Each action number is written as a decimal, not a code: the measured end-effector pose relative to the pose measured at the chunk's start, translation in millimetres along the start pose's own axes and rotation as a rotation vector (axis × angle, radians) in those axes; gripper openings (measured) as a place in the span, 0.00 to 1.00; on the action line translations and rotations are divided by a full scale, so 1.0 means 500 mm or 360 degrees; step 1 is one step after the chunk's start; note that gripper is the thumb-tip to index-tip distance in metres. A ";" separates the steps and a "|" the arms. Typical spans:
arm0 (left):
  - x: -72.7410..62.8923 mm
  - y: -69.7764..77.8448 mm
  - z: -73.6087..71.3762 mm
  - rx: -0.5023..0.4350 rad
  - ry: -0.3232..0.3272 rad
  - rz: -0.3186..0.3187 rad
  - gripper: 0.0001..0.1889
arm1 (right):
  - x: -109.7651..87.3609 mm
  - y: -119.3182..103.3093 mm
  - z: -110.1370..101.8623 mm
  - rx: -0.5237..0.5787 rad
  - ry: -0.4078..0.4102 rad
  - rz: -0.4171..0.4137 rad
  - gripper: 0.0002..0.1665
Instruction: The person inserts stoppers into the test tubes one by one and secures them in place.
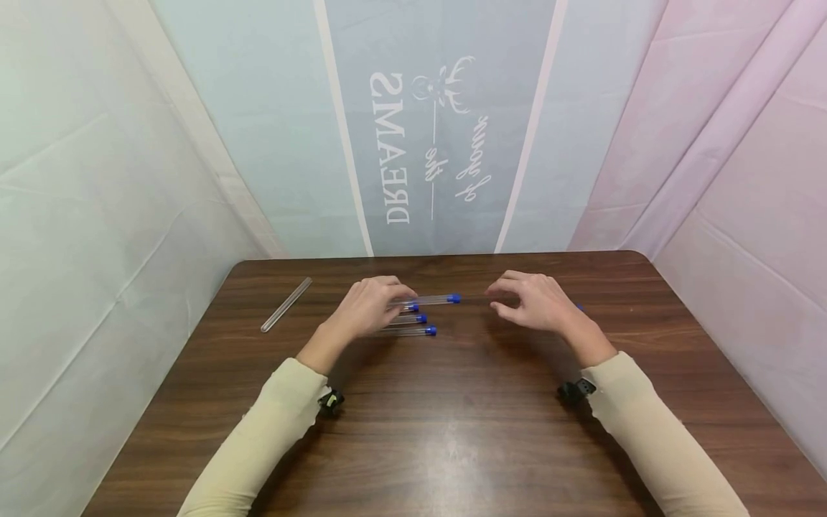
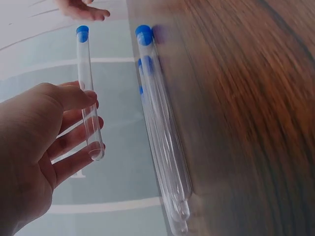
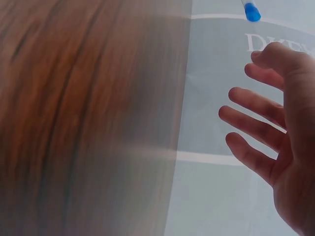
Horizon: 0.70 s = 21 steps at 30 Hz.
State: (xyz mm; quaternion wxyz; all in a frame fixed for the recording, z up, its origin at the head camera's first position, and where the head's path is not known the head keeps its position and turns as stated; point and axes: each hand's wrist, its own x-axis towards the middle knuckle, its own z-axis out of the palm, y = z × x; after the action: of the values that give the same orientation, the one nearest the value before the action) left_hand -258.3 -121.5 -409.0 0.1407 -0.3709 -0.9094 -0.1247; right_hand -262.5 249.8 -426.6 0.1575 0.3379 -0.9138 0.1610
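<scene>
My left hand [image 1: 370, 305] holds a clear test tube with a blue stopper [image 2: 84, 64] between thumb and fingers, above the table. Its stoppered end points toward my right hand [image 1: 533, 300]. That hand hovers with parted, slightly bent fingers and nothing in them, a short gap from the stopper, as the right wrist view also shows. Below and beside my left hand, several more blue-stoppered test tubes [image 2: 160, 113] lie side by side on the table; in the head view the hand partly covers them. Farther left lies a test tube without a stopper [image 1: 286, 305].
The brown wood-grain table [image 1: 452, 431] ends at a printed cloth backdrop [image 1: 439, 143], with pale cloth walls on both sides. A small blue object [image 1: 579, 307] shows just behind my right wrist, mostly hidden. Dark cameras sit at both wrists.
</scene>
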 end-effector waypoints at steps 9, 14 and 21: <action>-0.010 -0.032 -0.004 -0.0036 0.0023 -0.0047 0.12 | -0.013 0.025 -0.013 -0.0128 0.0038 0.0024 0.11; -0.019 -0.049 -0.006 -0.0040 0.0038 -0.0048 0.12 | -0.023 0.036 -0.017 -0.0166 0.0047 0.0049 0.11; -0.035 -0.065 -0.006 -0.0026 0.0047 -0.0076 0.12 | -0.045 0.049 -0.030 -0.0204 0.0073 0.0107 0.10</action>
State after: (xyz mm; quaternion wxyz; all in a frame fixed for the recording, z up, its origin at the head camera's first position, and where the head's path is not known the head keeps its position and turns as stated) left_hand -268.8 -156.3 -416.5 0.1480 -0.3484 -0.9148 -0.1408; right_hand -260.0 286.4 -426.5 0.1944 0.2923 -0.9293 0.1150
